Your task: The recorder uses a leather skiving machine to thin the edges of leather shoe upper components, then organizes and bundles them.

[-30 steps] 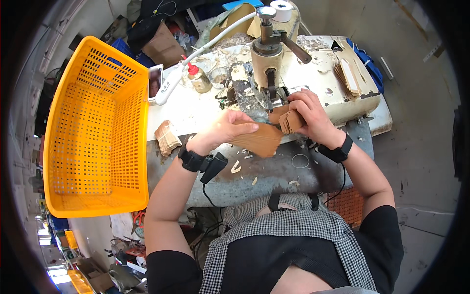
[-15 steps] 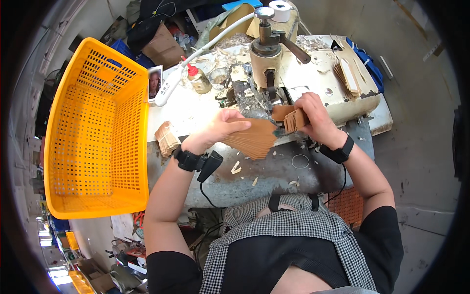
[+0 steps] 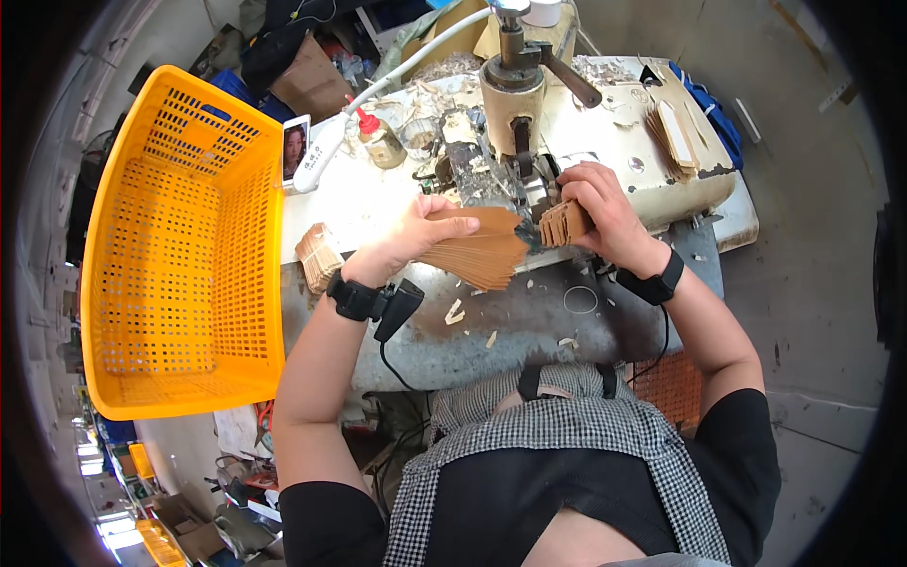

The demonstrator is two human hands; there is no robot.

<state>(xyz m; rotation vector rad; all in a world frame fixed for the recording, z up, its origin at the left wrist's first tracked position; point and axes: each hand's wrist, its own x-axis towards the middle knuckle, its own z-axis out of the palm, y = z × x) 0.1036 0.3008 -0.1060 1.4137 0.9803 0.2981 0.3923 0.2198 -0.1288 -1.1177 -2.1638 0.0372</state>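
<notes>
My left hand (image 3: 416,231) grips a fanned stack of brown leather-like pieces (image 3: 477,262), thumb on top and fingers beneath. Close to it on the right, my right hand (image 3: 609,213) is closed around a smaller bundle of similar brown pieces (image 3: 557,225), its edges turned toward the stack. A narrow gap separates the two bundles. Just beyond them stands a cream bench machine (image 3: 513,104) with a round top knob and a dark lever. Its working part, beside my right fingertips, is partly hidden by that hand.
At the left stands a yellow plastic basket (image 3: 184,378). A tied bundle of light strips (image 3: 319,257) lies by my left wrist. Further back are a red-capped glue bottle (image 3: 381,144), a phone (image 3: 296,151) and a white power strip (image 3: 321,156). Scraps litter the metal table (image 3: 425,345).
The brown piece that stretched from my right hand toward the machine no longer shows there. My left hand and its stack have shifted slightly left and away from me.
</notes>
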